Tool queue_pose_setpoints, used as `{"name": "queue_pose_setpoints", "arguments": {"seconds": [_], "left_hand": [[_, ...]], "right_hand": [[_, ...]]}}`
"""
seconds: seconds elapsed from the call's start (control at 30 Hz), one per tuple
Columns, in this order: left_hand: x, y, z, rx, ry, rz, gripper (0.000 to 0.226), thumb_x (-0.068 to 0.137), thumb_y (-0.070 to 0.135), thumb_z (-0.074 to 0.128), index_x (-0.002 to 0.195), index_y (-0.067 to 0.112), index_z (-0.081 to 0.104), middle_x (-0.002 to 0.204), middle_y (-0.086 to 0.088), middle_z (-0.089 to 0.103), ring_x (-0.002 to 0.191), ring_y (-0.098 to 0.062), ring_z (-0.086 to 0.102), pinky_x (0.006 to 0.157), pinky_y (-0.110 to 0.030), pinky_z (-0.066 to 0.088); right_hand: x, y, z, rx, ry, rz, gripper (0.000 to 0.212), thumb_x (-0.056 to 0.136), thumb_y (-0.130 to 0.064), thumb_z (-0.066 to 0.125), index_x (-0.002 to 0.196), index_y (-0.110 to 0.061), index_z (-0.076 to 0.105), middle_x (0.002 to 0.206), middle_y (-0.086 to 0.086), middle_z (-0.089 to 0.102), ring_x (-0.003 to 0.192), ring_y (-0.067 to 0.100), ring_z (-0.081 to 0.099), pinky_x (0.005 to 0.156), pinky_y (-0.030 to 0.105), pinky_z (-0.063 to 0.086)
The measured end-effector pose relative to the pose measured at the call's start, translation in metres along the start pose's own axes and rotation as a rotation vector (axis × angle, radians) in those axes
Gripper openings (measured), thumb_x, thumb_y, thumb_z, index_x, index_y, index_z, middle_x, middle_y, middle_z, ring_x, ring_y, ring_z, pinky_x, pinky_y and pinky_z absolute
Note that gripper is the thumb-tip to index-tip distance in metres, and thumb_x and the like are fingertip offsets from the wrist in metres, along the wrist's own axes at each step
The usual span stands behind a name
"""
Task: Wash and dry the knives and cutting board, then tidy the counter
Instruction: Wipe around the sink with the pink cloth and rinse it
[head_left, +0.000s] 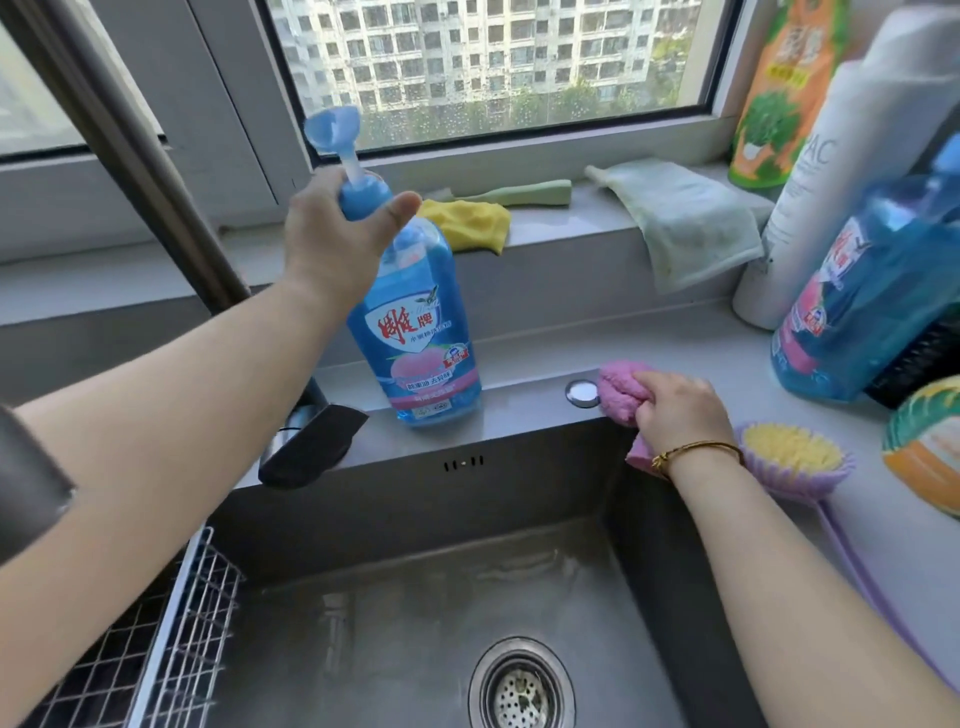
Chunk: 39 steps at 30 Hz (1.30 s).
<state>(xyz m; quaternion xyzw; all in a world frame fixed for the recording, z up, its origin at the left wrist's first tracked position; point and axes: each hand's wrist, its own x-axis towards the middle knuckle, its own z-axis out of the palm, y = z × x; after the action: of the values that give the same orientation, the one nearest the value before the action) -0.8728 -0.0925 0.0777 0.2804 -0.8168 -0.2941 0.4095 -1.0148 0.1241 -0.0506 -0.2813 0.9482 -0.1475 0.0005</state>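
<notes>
A blue dish soap bottle (415, 332) with a pump top stands on the ledge behind the steel sink (415, 623). My left hand (337, 234) grips the bottle's neck just under the pump. My right hand (675, 410) holds a bunched pink cloth (621, 387) at the sink's back right rim, beside a small round button (582, 392). No knife or cutting board is in view. The sink basin is wet, with a drain strainer (522, 693) at the bottom.
A wire rack (171, 639) sits at the sink's left. The tap's dark spout (311, 441) hangs left of the bottle. On the sill lie a yellow cloth (467, 223) and a pale green towel (691, 223). A second blue bottle (857, 312), a white bottle (831, 171) and a purple brush (795, 457) crowd the right counter.
</notes>
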Motion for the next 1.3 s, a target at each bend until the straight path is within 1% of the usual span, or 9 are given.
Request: {"name": "queue_pose_setpoints", "arguments": {"seconds": [0.1, 0.2, 0.37, 0.5, 0.63, 0.77, 0.87, 1.03, 1.3], "left_hand": [[0.0, -0.001, 0.008, 0.001, 0.014, -0.005, 0.021, 0.083, 0.036, 0.063, 0.077, 0.024, 0.048, 0.069, 0.014, 0.04, 0.063, -0.008, 0.04, 0.054, -0.011, 0.033], [-0.001, 0.004, 0.016, 0.037, 0.009, 0.024, 0.042, 0.086, 0.037, 0.06, 0.109, 0.002, 0.055, 0.071, 0.012, 0.04, 0.08, -0.014, 0.041, 0.06, -0.021, 0.026], [-0.009, 0.014, 0.015, 0.085, -0.053, -0.001, 0.055, 0.089, 0.039, 0.054, 0.125, -0.001, 0.044, 0.1, -0.004, 0.047, 0.088, -0.016, 0.043, 0.066, -0.019, 0.027], [-0.03, 0.019, -0.002, 0.076, -0.117, -0.066, 0.073, 0.089, 0.037, 0.055, 0.145, 0.005, 0.02, 0.148, -0.012, 0.029, 0.136, -0.022, 0.027, 0.108, -0.027, 0.021], [-0.089, 0.019, -0.036, 0.116, -0.18, 0.044, 0.045, 0.089, 0.014, 0.057, 0.131, 0.003, 0.046, 0.137, -0.011, 0.046, 0.129, -0.02, 0.039, 0.093, -0.006, 0.02], [-0.141, 0.001, -0.067, 0.163, -0.2, 0.06, 0.036, 0.085, 0.001, 0.06, 0.121, -0.001, 0.056, 0.127, -0.015, 0.055, 0.121, -0.026, 0.048, 0.096, -0.015, 0.029], [-0.155, -0.01, -0.074, 0.178, -0.316, -0.125, 0.056, 0.088, 0.008, 0.058, 0.139, 0.005, 0.036, 0.142, -0.013, 0.041, 0.131, -0.026, 0.039, 0.107, -0.03, 0.028], [-0.154, -0.011, -0.084, 0.337, -0.468, -0.087, 0.057, 0.092, 0.012, 0.052, 0.144, 0.016, 0.029, 0.146, -0.007, 0.038, 0.133, -0.024, 0.037, 0.108, -0.033, 0.029], [-0.125, -0.002, -0.081, 0.678, -0.533, -0.006, 0.026, 0.098, 0.018, 0.038, 0.12, 0.014, 0.051, 0.119, -0.011, 0.059, 0.106, -0.029, 0.055, 0.073, -0.031, 0.037]], "right_hand": [[-0.001, -0.006, 0.008, -0.01, 0.0, 0.0, 0.043, 0.088, -0.005, 0.042, 0.129, -0.014, 0.05, 0.132, 0.01, 0.051, 0.114, 0.031, 0.043, 0.093, 0.029, 0.034], [-0.01, -0.018, 0.01, 0.044, -0.041, -0.083, 0.041, 0.086, -0.005, 0.043, 0.125, -0.013, 0.053, 0.131, 0.01, 0.052, 0.114, 0.03, 0.043, 0.093, 0.027, 0.033], [-0.045, -0.023, 0.014, 0.239, -0.16, -0.245, 0.043, 0.083, -0.002, 0.05, 0.122, -0.015, 0.059, 0.135, 0.003, 0.051, 0.121, 0.024, 0.043, 0.101, 0.023, 0.03], [-0.095, -0.029, 0.029, 0.485, -0.337, -0.132, 0.044, 0.081, 0.0, 0.051, 0.122, -0.013, 0.058, 0.126, 0.004, 0.057, 0.117, 0.022, 0.049, 0.098, 0.02, 0.034], [-0.145, -0.035, 0.028, 0.88, -0.433, 0.17, 0.042, 0.082, 0.004, 0.048, 0.117, -0.017, 0.059, 0.115, 0.002, 0.059, 0.108, 0.016, 0.055, 0.092, 0.021, 0.045], [-0.178, -0.047, 0.015, 1.121, -0.507, 0.321, 0.038, 0.083, 0.005, 0.051, 0.113, -0.02, 0.053, 0.106, 0.001, 0.057, 0.089, 0.011, 0.057, 0.078, 0.02, 0.05], [-0.2, -0.061, 0.017, 1.158, -0.539, 0.373, 0.041, 0.083, 0.003, 0.052, 0.121, -0.01, 0.054, 0.115, 0.009, 0.06, 0.092, 0.019, 0.059, 0.084, 0.029, 0.051], [-0.233, -0.085, 0.012, 1.137, -0.553, 0.358, 0.03, 0.086, 0.002, 0.049, 0.109, -0.014, 0.059, 0.097, 0.004, 0.062, 0.078, 0.009, 0.059, 0.066, 0.015, 0.051], [-0.252, -0.103, 0.013, 1.077, -0.439, 0.326, 0.031, 0.083, -0.003, 0.051, 0.1, -0.027, 0.06, 0.097, -0.004, 0.064, 0.092, 0.015, 0.061, 0.085, 0.029, 0.053]]}}
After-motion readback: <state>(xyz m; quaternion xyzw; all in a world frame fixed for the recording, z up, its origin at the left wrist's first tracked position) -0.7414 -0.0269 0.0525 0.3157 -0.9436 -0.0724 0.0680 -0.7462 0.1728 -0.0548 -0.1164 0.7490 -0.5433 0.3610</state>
